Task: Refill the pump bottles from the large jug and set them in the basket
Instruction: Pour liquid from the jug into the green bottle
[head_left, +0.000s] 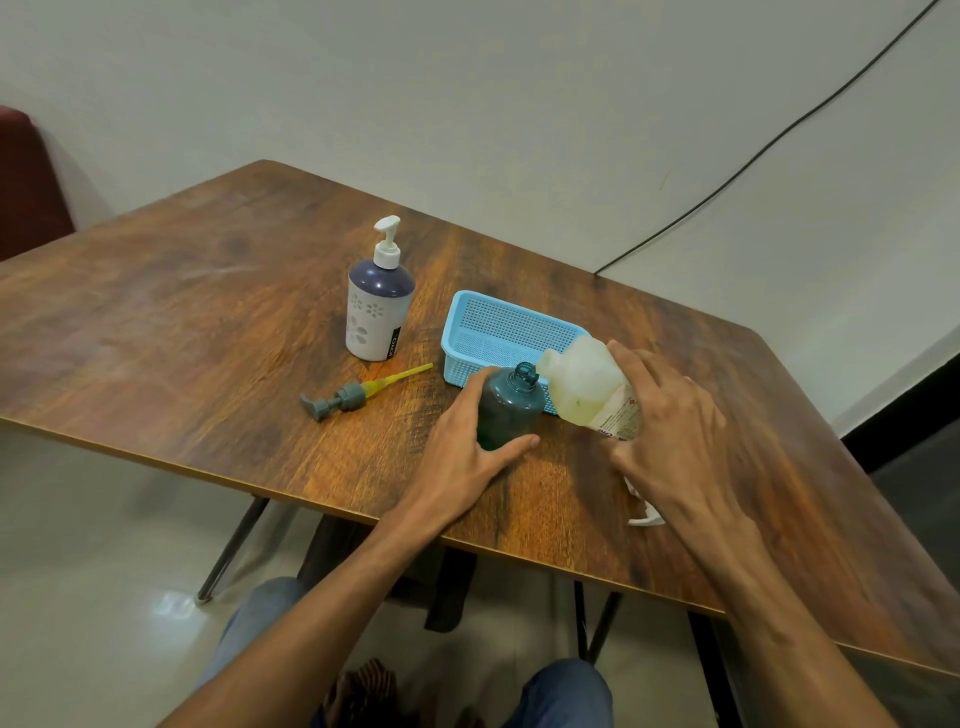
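My left hand (470, 441) grips a dark teal bottle (511, 402) that stands upright on the table with its neck uncapped. My right hand (670, 431) holds the large translucent jug (587, 384) tilted, its mouth right beside the teal bottle's neck. The bottle's grey pump head (340, 399) with a yellow tube lies flat on the table to the left. A white and navy pump bottle (376, 312) stands upright further back, pump fitted. A light blue basket (498, 332) sits just behind the teal bottle, with nothing visible inside.
The wooden table (208, 312) ends close in front of me. A small white object (647, 514) peeks out under my right wrist. A black cable (753, 156) runs down the wall behind. A dark red seat (26, 182) stands at far left.
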